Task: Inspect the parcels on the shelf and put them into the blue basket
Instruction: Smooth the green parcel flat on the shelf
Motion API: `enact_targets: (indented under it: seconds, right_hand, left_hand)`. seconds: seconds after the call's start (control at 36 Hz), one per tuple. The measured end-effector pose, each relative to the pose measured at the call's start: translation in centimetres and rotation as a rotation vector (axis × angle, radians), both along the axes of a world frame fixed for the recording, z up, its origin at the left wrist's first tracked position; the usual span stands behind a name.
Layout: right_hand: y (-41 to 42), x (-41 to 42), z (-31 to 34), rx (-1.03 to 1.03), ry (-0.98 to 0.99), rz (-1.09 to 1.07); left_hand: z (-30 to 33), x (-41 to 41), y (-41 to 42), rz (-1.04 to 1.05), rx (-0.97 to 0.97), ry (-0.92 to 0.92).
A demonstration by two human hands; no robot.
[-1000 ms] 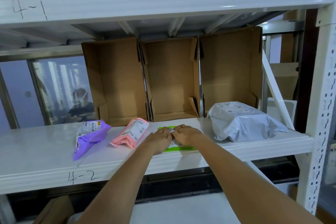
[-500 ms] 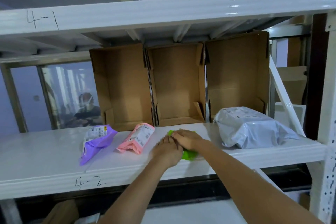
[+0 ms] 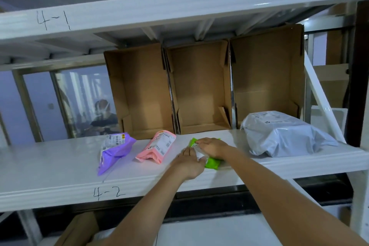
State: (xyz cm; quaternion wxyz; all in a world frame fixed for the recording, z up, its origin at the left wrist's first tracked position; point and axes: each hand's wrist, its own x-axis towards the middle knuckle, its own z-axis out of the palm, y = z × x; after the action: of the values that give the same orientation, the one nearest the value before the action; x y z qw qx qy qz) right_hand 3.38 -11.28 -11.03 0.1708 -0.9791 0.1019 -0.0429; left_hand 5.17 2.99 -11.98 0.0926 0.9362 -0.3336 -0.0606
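Both hands were on the green parcel [image 3: 213, 163] at centre frame, on the shelf [image 3: 60, 166] marked 4-2. The left hand [image 3: 189, 163] pinched its near end, by the white label, and the right hand [image 3: 212, 147] lay over its top with the fingers curled round the far edge. By my reading this was the inspection step (the lift had not begun). Next it called for a firm two-handed raise clear of the shelf lip, then a carry to the blue basket, which was nowhere in view. The purple parcel [image 3: 114, 149], pink parcel [image 3: 157, 147] and grey parcel [image 3: 283, 134] waited untouched. Against half a second earlier, the hands had parted slightly and the label showed between them.
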Motion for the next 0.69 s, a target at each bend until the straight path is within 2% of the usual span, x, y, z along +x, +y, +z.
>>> enact_targets:
  seconds: [0.11,0.19,0.33,0.44,0.58,0.64,0.69]
  right_hand:
    - [0.5,-0.3,-0.1,-0.031,-0.021,-0.065]
    - [0.8,-0.6,-0.1,-0.074,-0.043,-0.216]
    - [1.1,-2.2,0.7,-0.135,-0.12,-0.364]
    - [1.1,-3.3,2.2,-0.102,-0.218,-0.295]
    - [2.9,-4.4,3.6,0.078,-0.068,-0.224]
    - [3.9,-4.7,4.2,0.12,-0.027,-0.233]
    - [4.5,-5.1,4.5,0.179,-0.026,-0.236]
  left_hand:
    - [0.0,-0.3,0.0,0.011,-0.007,-0.023]
    - [-0.2,-0.3,-0.1,0.036,-0.013,-0.048]
    - [-0.4,-0.4,-0.1,0.155,-0.016,-0.108]
    - [0.5,0.3,-0.1,0.238,-0.185,-0.015]
    - [2.1,1.0,-1.5,0.365,-0.272,0.181]
    - [2.9,0.5,-1.6,0.356,-0.481,0.316]
    - [3.5,0.6,-1.3,0.346,-0.813,0.536]
